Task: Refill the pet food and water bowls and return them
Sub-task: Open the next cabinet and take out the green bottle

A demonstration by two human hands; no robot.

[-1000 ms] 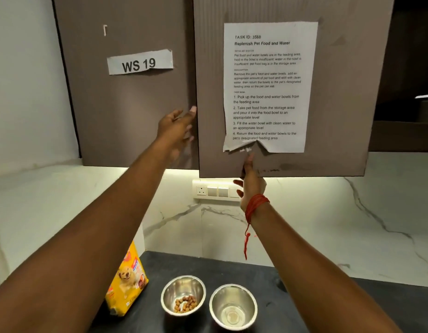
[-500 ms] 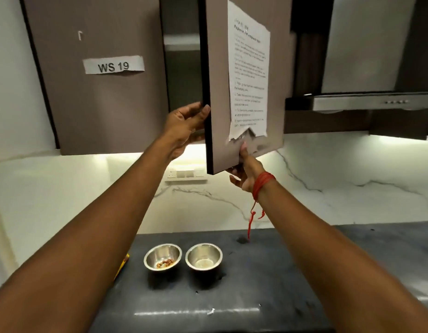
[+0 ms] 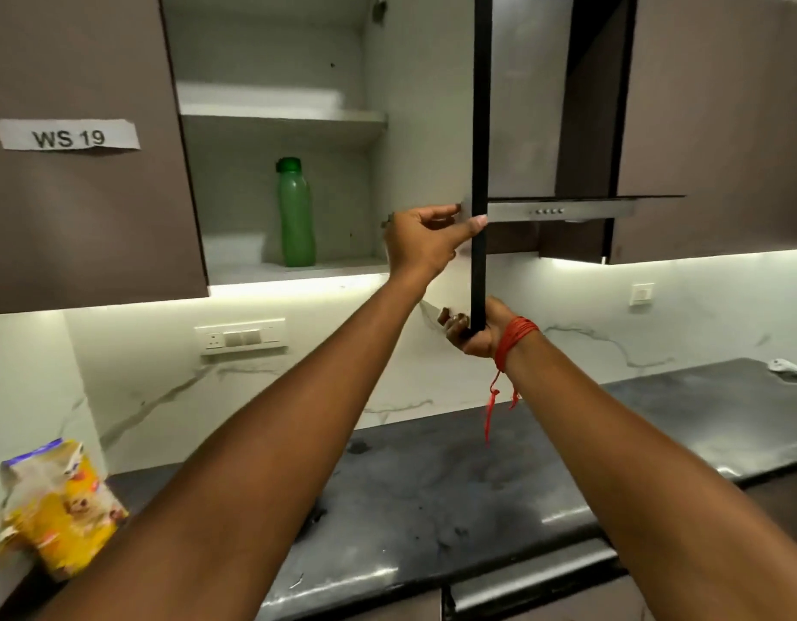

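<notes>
Wall cabinet, one unit, open. Its door [image 3: 480, 172] stands edge-on to you, a dark strip running top to bottom.

- Your left hand [image 3: 421, 244]: pinches the door's edge about halfway up, thumb on the dark edge, fingers on the pale inner face.
- Your right hand [image 3: 475, 333]: curled round the door's bottom corner, fingers wrapped under the lower edge. Red thread [image 3: 515, 338] is tied at the wrist, its ends hanging loose.

Cabinet contents:
- Lower shelf: one green bottle [image 3: 295, 212] with a darker green cap, upright, near the middle. It is translucent, but the fill level cannot be told.
- Lower shelf, left of the bottle and just beside it: one low white lidded box [image 3: 233, 247]. Its contents are hidden.
- Upper shelf: flat white containers [image 3: 257, 98], blurred, contents hidden.

Countertop [image 3: 432, 499], dark stone:
- Near left corner: one yellow pet food bag [image 3: 60, 499], leaning, with a dog printed on the front and a crumpled top. Its contents do not show.
- Far right edge: one small white item [image 3: 788, 368], too small to identify.

Fixtures:
- Closed cabinet door to the left, with a paper label [image 3: 67, 136] reading "WS 19".
- Switch plate [image 3: 242, 336] on the marble backsplash below the cabinet.
- Steel range hood [image 3: 562, 210] beyond the open door.
</notes>
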